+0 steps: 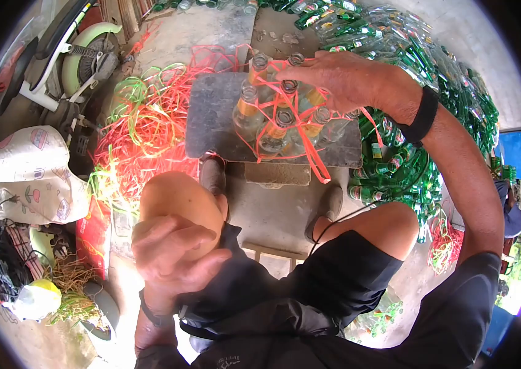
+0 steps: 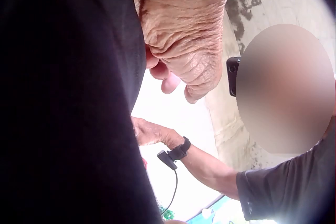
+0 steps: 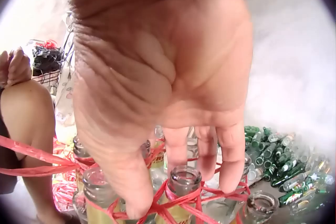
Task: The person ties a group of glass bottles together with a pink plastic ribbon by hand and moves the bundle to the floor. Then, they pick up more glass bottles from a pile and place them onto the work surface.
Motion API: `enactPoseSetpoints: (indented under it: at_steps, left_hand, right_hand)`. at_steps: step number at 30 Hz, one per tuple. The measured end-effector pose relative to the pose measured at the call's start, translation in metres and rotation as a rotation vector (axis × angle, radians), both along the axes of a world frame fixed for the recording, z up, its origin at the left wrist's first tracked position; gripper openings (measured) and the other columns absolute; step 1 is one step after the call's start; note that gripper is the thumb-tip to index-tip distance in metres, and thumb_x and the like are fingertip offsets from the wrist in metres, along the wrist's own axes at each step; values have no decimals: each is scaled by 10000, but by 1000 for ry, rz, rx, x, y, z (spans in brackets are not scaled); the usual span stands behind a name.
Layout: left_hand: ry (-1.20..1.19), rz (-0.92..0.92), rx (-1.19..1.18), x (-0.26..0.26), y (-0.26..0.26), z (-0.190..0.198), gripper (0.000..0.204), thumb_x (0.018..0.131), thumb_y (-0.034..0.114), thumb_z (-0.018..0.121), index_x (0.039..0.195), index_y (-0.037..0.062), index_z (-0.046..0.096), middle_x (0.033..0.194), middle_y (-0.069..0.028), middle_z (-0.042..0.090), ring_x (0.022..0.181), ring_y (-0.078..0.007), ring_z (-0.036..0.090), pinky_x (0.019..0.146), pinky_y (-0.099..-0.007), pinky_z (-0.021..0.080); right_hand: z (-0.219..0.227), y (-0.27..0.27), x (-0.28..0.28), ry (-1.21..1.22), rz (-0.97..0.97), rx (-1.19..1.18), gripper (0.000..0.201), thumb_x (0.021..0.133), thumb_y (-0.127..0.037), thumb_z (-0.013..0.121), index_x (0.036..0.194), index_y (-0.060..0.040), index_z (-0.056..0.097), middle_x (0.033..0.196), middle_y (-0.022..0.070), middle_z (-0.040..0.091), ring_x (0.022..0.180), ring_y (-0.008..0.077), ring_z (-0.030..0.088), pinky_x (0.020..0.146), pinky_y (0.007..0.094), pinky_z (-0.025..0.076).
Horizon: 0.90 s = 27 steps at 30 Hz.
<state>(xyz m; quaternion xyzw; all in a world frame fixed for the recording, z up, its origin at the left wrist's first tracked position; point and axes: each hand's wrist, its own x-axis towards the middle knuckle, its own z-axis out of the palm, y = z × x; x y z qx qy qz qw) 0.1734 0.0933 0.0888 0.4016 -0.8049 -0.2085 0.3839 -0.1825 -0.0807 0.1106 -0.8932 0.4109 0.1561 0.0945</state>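
Note:
A cluster of clear glass bottles (image 1: 247, 126) with yellow labels stands upright on a dark board (image 1: 208, 111). Pink plastic twine (image 1: 314, 161) runs round and between their necks, with loose ends hanging over the board's front edge. Over the far right of the cluster is my right hand (image 1: 349, 80), palm down. Its thumb (image 3: 137, 198) and fairly straight fingers reach down among the necks and touch the twine (image 3: 184, 200). My left hand (image 1: 174, 252) is at my bent knee (image 1: 180, 190), its fingers loosely curled with nothing seen in them.
Tangled pink and green twine (image 1: 149, 123) lies in a heap left of the board. Green bottles (image 1: 420, 67) are piled behind and to the right. A scooter wheel (image 1: 88, 58) and a printed white cover (image 1: 29, 175) stand at the left.

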Motion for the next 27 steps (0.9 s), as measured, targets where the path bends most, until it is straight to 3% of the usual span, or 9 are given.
enactPoseSetpoints:
  at_steps: [3,8,14,16,17,19,22,27]
  left_hand:
    - [-56,-29,-124,0,-2,0,375,680,303,929,952,181,702,790,34,674,582,-217,602,524,-364,445]
    - [-31,-2,-51,6,1,-7,409,672,343,941,951,166,700,746,23,670,589,-226,610,565,-370,462]
    - [-41,14,-52,8,2,-7,399,673,358,948,931,175,704,763,19,682,604,-221,617,581,-368,468]
    - [-42,18,-56,8,2,-10,396,673,359,949,923,174,704,769,20,686,605,-219,616,582,-369,468]
    - [-13,52,-55,6,3,-12,363,726,433,907,860,153,719,702,19,638,580,-181,561,563,-338,432]
    - [14,91,-55,4,4,-15,398,779,507,864,798,132,735,635,19,591,554,-143,505,544,-307,396]
    - [19,100,-59,5,3,-15,412,759,526,873,798,139,737,636,25,585,557,-153,509,558,-316,407]
    - [18,79,-73,4,2,-14,404,729,532,890,792,165,733,651,33,598,567,-178,530,584,-341,432]
  right_hand:
    - [-1,1,-2,-59,35,-22,1055,697,7,821,1594,-278,345,1028,147,634,999,392,621,841,487,533]
    - [6,2,1,-34,44,-26,1077,688,29,824,1600,-271,336,1043,157,636,981,403,639,829,487,541]
    - [-10,-2,-8,-10,-8,50,1074,701,38,815,1609,-236,310,1231,201,665,1104,413,635,882,484,549]
    - [-17,-7,-12,17,84,26,1085,689,28,824,1612,-199,300,1286,205,661,1144,424,622,928,480,542]
    - [-23,-8,-17,19,84,25,1085,689,28,824,1612,-199,300,1286,205,661,1144,424,622,928,480,542]
    - [-34,-10,-27,-77,209,-104,1086,679,31,821,1609,-181,300,1313,194,654,1192,415,609,960,474,535]
    - [-24,-2,-21,-185,228,-150,1082,677,43,810,1607,-202,313,1360,173,640,1193,406,606,966,473,538]
    - [-12,-1,-12,-166,211,-106,1027,683,33,795,1582,-231,375,1378,118,600,1118,372,630,920,458,558]
